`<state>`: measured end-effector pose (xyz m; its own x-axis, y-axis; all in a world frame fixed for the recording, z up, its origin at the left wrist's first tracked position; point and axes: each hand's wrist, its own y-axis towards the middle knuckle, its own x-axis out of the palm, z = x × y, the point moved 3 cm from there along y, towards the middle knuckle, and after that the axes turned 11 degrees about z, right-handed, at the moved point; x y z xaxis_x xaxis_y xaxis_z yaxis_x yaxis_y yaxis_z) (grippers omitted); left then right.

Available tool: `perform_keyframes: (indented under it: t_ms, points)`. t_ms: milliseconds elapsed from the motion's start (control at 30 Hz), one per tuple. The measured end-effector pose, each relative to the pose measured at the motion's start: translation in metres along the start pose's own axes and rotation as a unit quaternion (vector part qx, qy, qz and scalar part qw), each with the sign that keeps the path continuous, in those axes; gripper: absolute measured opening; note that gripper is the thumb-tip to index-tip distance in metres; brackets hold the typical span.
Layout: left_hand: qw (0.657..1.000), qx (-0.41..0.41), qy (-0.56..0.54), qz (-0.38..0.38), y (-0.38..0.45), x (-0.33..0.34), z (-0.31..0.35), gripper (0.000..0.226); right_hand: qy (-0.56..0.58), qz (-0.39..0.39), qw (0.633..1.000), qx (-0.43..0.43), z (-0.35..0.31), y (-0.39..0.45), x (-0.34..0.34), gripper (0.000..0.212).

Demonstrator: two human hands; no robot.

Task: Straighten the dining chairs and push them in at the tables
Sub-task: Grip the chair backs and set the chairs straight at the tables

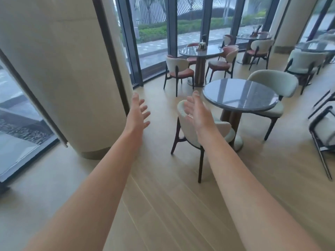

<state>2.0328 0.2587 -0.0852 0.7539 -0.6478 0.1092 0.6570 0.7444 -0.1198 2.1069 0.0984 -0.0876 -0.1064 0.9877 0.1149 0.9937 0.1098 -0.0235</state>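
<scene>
- Head view: the fingers [145,113] of the left hand [136,113] are spread and straight, holding nothing, out over bare floor [154,196] between the pillar [63,78] and the near chair [188,129].
- The right hand [198,113] is likewise flat and empty, its palm turned inward, seen in front of the chair's pale backrest; whether it touches the backrest I cannot tell.
- The near chair stands beside the round grey counter [239,95], its seat partly under the rim, its back angled to the counter rather than square to it.
- A second pale chair [272,82] sits at the far side of the same counter, tucked close.
- Further off, red-seated chairs [179,69] ring another counter [201,50] by the windows.
- Judged step: reaching for the near chair's backrest. To do it well, take both ends of the backrest, one hand each, turn the chair until it faces the pedestal, then slide it in straight.
- Keep the legs low and moving evenly, and stop before the backrest meets the rim.
</scene>
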Motion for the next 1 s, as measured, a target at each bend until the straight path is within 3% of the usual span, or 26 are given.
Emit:
perform_keyframes:
  t_ms: [367,533,667,833,1000]
  points:
    - [0.975,-0.037,0.02,-0.218,0.135,0.245,-0.033,0.067,-0.026,0.244,0.969,-0.032,-0.004,0.182,-0.11,0.06]
    - [0.931,-0.07,0.022,-0.358,0.128,0.382,-0.046,0.063,-0.017,0.394,0.918,-0.042,-0.019,0.218,-0.196,0.057]
    - [0.884,-0.08,0.042,-0.459,0.094,0.465,-0.07,0.064,0.008,0.469,0.882,-0.037,-0.022,0.222,-0.264,0.058]
    - [0.85,-0.098,0.064,-0.513,0.078,0.55,-0.103,0.067,-0.004,0.529,0.848,-0.034,-0.014,0.24,-0.331,0.059]
    - [0.848,-0.087,0.072,-0.518,0.076,0.618,-0.113,0.066,0.005,0.533,0.845,-0.026,-0.015,0.289,-0.382,0.06]
